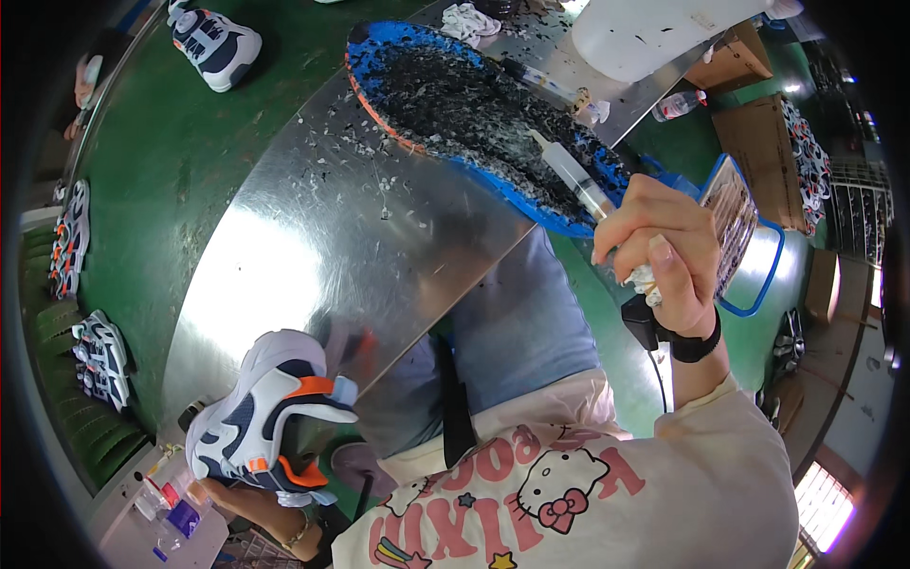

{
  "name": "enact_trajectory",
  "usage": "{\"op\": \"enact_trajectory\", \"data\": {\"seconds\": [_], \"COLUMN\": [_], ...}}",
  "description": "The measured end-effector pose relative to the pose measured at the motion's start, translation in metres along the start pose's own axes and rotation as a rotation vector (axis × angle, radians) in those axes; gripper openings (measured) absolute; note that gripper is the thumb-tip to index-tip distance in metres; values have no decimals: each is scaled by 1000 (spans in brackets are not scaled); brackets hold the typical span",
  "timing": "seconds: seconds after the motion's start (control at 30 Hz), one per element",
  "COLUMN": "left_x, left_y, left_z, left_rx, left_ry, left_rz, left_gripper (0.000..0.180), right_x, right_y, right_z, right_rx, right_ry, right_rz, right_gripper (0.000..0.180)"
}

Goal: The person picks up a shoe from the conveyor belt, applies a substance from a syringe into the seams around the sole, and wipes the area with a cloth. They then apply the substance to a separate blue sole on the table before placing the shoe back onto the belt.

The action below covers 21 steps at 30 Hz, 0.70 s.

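At lower left, left hand [216,491] holding a white-and-navy shoe [237,417], metal surface [417,256] stretching to a slanting near edge, littered blue tray [507,191] overhanging that edge, syringe [576,178] angled over it, raised right hand [666,237] wrapped round the syringe's lower end

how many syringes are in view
1 for certain: a syringe in the right hand. A similar-looking tube lies on the metal table, too unclear to count; others may be hidden.
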State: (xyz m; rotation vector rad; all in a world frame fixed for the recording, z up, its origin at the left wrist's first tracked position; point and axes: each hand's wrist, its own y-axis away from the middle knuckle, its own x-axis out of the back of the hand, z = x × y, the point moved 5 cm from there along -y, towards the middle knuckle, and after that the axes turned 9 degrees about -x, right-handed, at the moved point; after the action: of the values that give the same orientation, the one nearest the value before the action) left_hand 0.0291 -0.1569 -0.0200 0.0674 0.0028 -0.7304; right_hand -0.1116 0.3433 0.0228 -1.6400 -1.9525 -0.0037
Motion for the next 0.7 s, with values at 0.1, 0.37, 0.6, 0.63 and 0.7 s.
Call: {"op": "enact_trajectory", "data": {"seconds": [0.1, 0.37, 0.6, 0.63, 0.7], "left_x": [-1, -29, -28, -24, -15], "left_y": [-5, -6, -11, -17, -34], "left_z": [2, 1, 5, 6, 6], "left_rx": [-36, -113, -175, -185, -203], "left_ry": [-36, -152, -260, -274, -299], "left_rz": [-13, -67, -125, -130, -143], "left_gripper": [51, 51, 51, 51, 51], "right_x": [-1, -6, -2, 0, 2], "right_y": [1, 3, 7, 5, -1], "right_z": [-6, -15, -18, -17, -13], "right_rx": [48, 152, 145, 133, 103], "right_ry": [23, 10, 61, 81, 134], "right_rz": [-31, -108, -67, -16, 0], "right_gripper": [28, 26, 19, 18, 16]}}
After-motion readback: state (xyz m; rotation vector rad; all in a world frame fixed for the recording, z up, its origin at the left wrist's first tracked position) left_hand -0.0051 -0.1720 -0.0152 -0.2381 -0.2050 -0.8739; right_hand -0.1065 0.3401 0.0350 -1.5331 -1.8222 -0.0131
